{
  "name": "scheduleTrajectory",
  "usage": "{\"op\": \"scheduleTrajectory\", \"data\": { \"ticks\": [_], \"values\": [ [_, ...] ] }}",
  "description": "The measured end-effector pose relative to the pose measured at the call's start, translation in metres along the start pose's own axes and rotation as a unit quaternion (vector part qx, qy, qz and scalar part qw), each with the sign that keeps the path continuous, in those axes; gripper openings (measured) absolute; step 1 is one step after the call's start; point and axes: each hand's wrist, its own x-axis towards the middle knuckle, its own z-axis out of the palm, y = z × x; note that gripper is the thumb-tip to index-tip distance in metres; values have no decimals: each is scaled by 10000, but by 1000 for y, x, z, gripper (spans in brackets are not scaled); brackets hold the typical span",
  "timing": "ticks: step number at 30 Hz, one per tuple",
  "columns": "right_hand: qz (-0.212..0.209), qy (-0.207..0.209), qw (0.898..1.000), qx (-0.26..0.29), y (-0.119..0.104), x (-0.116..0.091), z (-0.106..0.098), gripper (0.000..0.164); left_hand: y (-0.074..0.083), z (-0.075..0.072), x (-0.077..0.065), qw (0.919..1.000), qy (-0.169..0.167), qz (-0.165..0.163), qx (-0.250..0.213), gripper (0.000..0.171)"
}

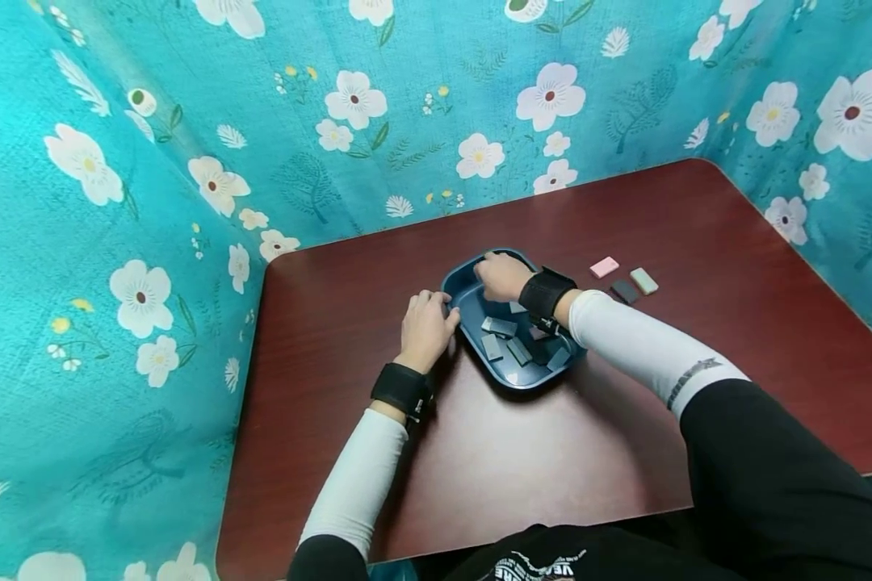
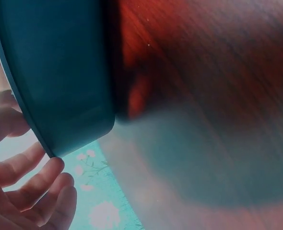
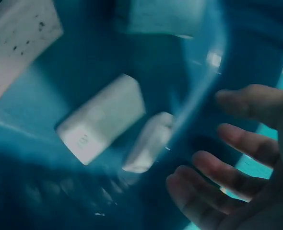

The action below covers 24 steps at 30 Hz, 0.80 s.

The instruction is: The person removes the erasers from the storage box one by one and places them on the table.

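A blue plastic basin point(image 1: 471, 307) stands on the table with several small rectangular blocks point(image 1: 500, 327) in it. My left hand point(image 1: 425, 329) holds the basin's left rim, thumb and bent fingertips at the edge in the left wrist view. Over the far end of the basin is my right hand point(image 1: 504, 276), empty, its fingers point(image 3: 230, 175) spread and slightly bent near the inner wall. Close to them in the right wrist view lie a pale block point(image 3: 103, 120) with a small round mark and a narrow block point(image 3: 148, 143). A speckled block point(image 3: 21, 43) sits farther left.
Right of the basin, a pink block point(image 1: 605, 267), a dark grey block point(image 1: 624, 291) and a cream block point(image 1: 643, 281) lie on the reddish-brown table point(image 1: 349, 323). A turquoise floral curtain point(image 1: 421, 169) hangs along the table's far and side edges.
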Motion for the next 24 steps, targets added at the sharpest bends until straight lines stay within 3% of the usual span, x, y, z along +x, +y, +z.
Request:
{"op": "scheduleTrajectory", "data": {
  "ticks": [5, 8, 10, 15, 17, 19, 24],
  "values": [
    [48, -216, 9989, -404, 8, -3, 14, 22, 3, 2, 0, 10000, -47, 45, -29, 31],
    [4, -13, 9989, -463, 12, 3, 20, 17, 1, 0, 1, 10000, -4, -19, -51, 31],
    [-215, 391, 9974, -558, 25, 12, 33, 20, 0, -1, 2, 10000, 26, -28, -78, 30],
    [-239, 338, 9988, -267, 32, 11, 34, 16, 1, -1, 4, 9999, 73, 18, -151, 30],
    [-82, 77, 9999, -24, 23, 2, 20, 12, 2, 0, 3, 9999, 70, 42, -146, 30],
    [-117, 165, 9997, 130, 21, -4, 10, 14, 2, 1, 2, 9999, 27, 47, -129, 30],
    [145, 762, 9951, 613, 29, -17, -40, 22, 0, -2, -1, 9998, -69, -33, -161, 32]
  ]
}}
